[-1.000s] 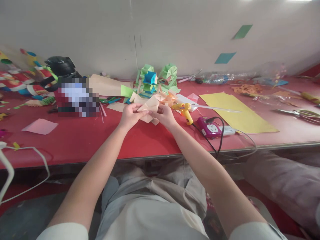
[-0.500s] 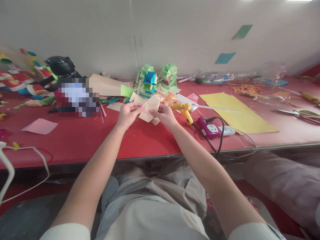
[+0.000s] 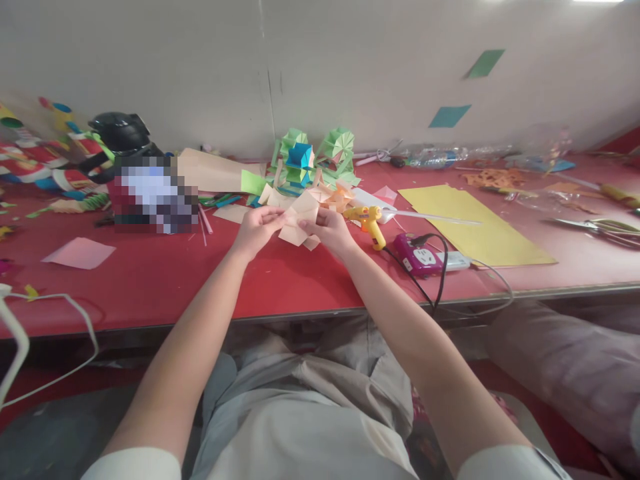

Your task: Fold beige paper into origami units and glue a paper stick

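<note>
Cream paper (image 3: 306, 208): it is sitting at the centre of the frame, between both my hands, just above the red tabletop (image 3: 200, 287); folds are showing on it, but I am not making out where it is ending and the pale pieces under it are beginning.
Left hand (image 3: 256, 230): I am pinching the left side of the paper between thumb and fingers; compared with a second ago, this hand is sitting a little further left, and its thumb is no longer reaching so far across the sheet.
Right hand (image 3: 327, 230): I am gripping the right edge, my thumb lying over the front; it is keeping nearly the same place as in the earlier views.
Paper's face: more of it is showing now that the left thumb is covering less; since half a second ago, hardly anything is shifting. I am judging this as a small change of grip, leaving the sheet steadied from both sides.
Glue gun (image 3: 371, 223): it is lying just right of my right hand, and I am not touching it.
Purple socket block (image 3: 419, 255): it is resting right of centre, near the glue gun, unmoved.
Folded green shapes (image 3: 339, 148): they are standing at upper centre, behind my hands, unchanged.
</note>
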The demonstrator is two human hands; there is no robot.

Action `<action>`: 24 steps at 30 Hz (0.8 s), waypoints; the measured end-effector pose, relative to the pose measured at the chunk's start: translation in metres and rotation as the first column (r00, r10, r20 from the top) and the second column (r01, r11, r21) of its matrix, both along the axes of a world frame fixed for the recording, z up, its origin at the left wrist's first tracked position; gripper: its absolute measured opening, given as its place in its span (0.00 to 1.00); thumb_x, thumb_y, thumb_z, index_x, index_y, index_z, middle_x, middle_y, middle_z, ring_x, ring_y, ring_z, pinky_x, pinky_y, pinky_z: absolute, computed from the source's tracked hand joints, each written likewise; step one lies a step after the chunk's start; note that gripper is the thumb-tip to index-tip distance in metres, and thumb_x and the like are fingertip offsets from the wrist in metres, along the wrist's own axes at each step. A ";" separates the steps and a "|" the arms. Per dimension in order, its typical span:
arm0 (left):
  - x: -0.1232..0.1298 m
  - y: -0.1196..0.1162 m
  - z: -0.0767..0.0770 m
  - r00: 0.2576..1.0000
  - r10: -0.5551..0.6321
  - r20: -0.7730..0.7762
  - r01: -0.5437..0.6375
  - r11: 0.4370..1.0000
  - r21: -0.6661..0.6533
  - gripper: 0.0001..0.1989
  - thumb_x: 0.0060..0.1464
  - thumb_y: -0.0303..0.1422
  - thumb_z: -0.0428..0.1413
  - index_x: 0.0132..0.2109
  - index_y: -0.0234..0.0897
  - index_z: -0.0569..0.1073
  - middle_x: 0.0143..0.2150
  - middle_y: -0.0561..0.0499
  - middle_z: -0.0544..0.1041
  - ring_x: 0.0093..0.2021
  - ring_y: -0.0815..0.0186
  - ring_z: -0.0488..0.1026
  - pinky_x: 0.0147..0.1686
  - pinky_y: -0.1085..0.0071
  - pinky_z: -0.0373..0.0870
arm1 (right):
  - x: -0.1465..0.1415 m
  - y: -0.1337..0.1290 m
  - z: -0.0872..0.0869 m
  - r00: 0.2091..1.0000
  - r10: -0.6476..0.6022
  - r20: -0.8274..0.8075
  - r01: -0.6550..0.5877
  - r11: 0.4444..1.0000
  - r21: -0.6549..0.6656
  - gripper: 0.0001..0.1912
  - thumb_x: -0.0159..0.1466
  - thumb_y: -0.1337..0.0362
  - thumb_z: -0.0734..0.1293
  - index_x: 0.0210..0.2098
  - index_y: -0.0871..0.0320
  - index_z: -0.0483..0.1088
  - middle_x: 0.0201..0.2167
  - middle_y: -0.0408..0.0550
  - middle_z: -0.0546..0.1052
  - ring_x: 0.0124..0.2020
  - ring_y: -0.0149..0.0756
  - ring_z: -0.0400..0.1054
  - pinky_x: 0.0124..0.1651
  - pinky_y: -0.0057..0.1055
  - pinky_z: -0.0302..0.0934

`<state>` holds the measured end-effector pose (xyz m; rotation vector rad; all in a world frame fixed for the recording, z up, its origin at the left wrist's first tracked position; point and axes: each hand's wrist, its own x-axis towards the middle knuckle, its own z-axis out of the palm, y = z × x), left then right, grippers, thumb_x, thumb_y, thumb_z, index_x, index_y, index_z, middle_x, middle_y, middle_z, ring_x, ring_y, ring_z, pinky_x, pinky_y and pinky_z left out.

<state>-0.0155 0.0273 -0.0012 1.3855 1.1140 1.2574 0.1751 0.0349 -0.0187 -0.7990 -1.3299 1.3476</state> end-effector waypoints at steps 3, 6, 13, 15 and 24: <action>0.003 -0.003 0.001 0.998 -0.060 -0.007 0.060 0.998 -0.022 0.29 0.38 0.42 0.73 0.47 0.31 0.79 0.43 0.40 0.84 0.43 0.53 0.81 0.44 0.60 0.77 | -0.001 -0.001 0.000 1.000 0.013 0.004 -0.013 1.000 -0.005 0.29 0.45 0.49 0.82 0.40 0.58 0.77 0.41 0.52 0.84 0.42 0.47 0.79 0.51 0.45 0.75; 0.004 -0.003 -0.001 0.999 -0.037 -0.002 0.037 0.999 -0.040 0.30 0.37 0.42 0.73 0.47 0.31 0.79 0.41 0.40 0.84 0.41 0.52 0.81 0.43 0.58 0.77 | -0.003 -0.001 0.000 1.000 0.028 -0.006 -0.028 1.000 0.000 0.28 0.43 0.51 0.82 0.39 0.58 0.77 0.40 0.52 0.84 0.42 0.46 0.79 0.51 0.45 0.74; 0.002 0.000 -0.001 0.999 -0.034 0.023 0.034 0.999 -0.026 0.30 0.36 0.47 0.72 0.43 0.30 0.80 0.37 0.41 0.84 0.39 0.52 0.81 0.45 0.56 0.77 | -0.002 -0.001 0.001 1.000 -0.022 0.000 0.022 1.000 -0.013 0.26 0.45 0.51 0.82 0.38 0.58 0.78 0.38 0.52 0.83 0.37 0.43 0.78 0.45 0.41 0.75; 0.001 0.002 -0.001 1.000 -0.030 0.006 0.030 0.999 -0.010 0.29 0.38 0.48 0.71 0.42 0.31 0.81 0.35 0.42 0.84 0.37 0.53 0.81 0.44 0.57 0.77 | -0.001 0.000 0.001 1.000 -0.030 0.005 0.030 0.999 -0.021 0.26 0.45 0.51 0.82 0.38 0.58 0.78 0.36 0.51 0.83 0.36 0.43 0.78 0.44 0.41 0.75; -0.010 0.012 -0.011 0.998 0.027 -0.064 -0.018 0.990 0.139 0.26 0.46 0.51 0.68 0.42 0.32 0.81 0.37 0.42 0.84 0.39 0.54 0.81 0.41 0.61 0.77 | 0.004 0.000 0.002 1.000 -0.017 0.001 0.017 0.997 -0.077 0.24 0.45 0.50 0.82 0.36 0.59 0.78 0.30 0.48 0.82 0.31 0.37 0.77 0.42 0.37 0.74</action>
